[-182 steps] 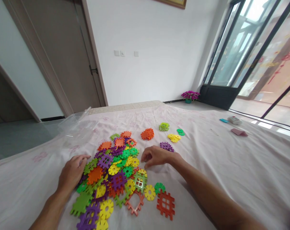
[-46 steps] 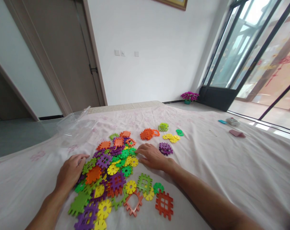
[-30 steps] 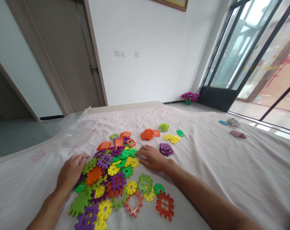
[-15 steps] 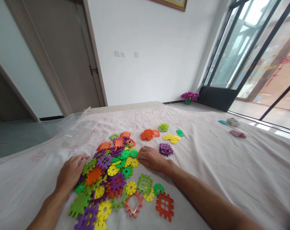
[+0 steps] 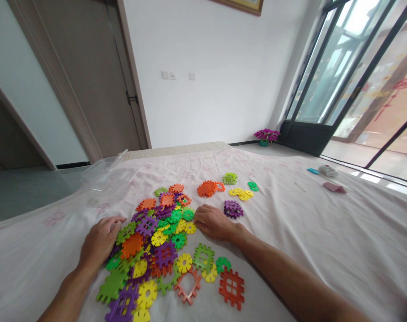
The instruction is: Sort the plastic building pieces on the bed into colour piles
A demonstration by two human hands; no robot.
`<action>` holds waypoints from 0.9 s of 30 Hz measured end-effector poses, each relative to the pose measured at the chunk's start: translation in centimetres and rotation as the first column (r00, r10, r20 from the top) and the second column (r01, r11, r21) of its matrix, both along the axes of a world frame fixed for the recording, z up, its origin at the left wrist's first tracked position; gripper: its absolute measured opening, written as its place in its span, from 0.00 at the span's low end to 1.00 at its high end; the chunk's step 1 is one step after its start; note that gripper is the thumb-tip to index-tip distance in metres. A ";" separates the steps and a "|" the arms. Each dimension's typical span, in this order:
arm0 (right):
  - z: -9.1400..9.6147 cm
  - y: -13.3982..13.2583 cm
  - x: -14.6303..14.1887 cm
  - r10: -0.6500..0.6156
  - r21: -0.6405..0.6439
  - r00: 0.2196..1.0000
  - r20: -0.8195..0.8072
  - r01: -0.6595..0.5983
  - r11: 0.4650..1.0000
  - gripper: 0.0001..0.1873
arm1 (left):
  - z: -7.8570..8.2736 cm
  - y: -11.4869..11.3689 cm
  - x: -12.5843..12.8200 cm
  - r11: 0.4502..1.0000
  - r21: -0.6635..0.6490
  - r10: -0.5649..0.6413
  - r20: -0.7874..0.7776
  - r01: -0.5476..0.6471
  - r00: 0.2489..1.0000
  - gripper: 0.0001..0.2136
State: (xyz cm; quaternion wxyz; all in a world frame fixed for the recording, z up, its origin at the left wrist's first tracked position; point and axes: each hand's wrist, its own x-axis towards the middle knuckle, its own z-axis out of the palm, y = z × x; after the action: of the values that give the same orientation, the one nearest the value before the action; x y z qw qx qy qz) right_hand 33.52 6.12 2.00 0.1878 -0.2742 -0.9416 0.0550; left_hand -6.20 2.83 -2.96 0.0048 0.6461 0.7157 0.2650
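Note:
A loose heap of plastic interlocking building pieces lies on the cloth in front of me, with purple window squares, orange squares, green pieces and notched yellow discs. My left hand rests along the heap's left edge, fingers stretched forward and holding nothing visible. At the right edge, beside a yellow disc and a green disc, sits my right hand. Its fingers are curled under, hiding anything inside them.
Beyond my right hand lie small groups by colour: orange squares, light green squares, yellow discs, green discs and purple squares. A clear plastic bag lies back left. A pink folded item lies far right.

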 end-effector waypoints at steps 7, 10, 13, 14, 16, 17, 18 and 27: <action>-0.1 0.2 0.1 0.015 -0.012 1.000 -0.008 -0.015 1.000 0.07 | 0.0 0.0 0.0 1.000 -0.010 -0.006 0.000 0.006 1.000 0.18; -0.3 0.2 0.0 -0.002 -0.012 1.000 -0.008 0.002 1.000 0.06 | 0.0 0.1 -0.1 1.000 -0.022 0.001 -0.003 -0.001 1.000 0.18; -0.3 0.2 -0.1 -0.009 -0.012 1.000 -0.012 0.009 1.000 0.06 | -0.1 0.1 -0.1 1.000 -0.024 0.001 -0.004 -0.001 1.000 0.18; -0.3 0.1 -0.1 -0.011 -0.012 1.000 -0.015 0.010 1.000 0.06 | -0.1 0.1 -0.1 1.000 -0.022 -0.001 -0.003 0.001 1.000 0.18; -0.3 0.1 -0.1 -0.012 -0.012 1.000 -0.020 0.012 1.000 0.06 | 0.0 0.0 0.0 1.000 -0.023 -0.002 0.001 0.002 1.000 0.18; -0.3 0.1 -0.1 -0.011 -0.013 1.000 -0.022 0.011 1.000 0.06 | 0.0 0.0 0.0 1.000 -0.024 0.000 0.002 0.001 1.000 0.18; -0.3 0.2 -0.1 -0.010 -0.014 1.000 -0.022 0.010 1.000 0.06 | 0.0 0.0 0.0 1.000 -0.025 0.001 0.003 -0.001 1.000 0.18; -0.2 0.2 0.0 -0.009 -0.039 0.999 -0.043 0.007 0.999 0.05 | 0.0 0.0 0.0 1.000 -0.015 -0.003 0.007 0.003 1.000 0.18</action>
State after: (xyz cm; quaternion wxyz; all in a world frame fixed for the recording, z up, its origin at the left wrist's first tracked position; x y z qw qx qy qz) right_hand 33.55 6.31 1.78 0.2027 -0.2802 -0.9350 0.0785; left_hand -6.18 2.85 -2.98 0.0126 0.6460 0.7169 0.2618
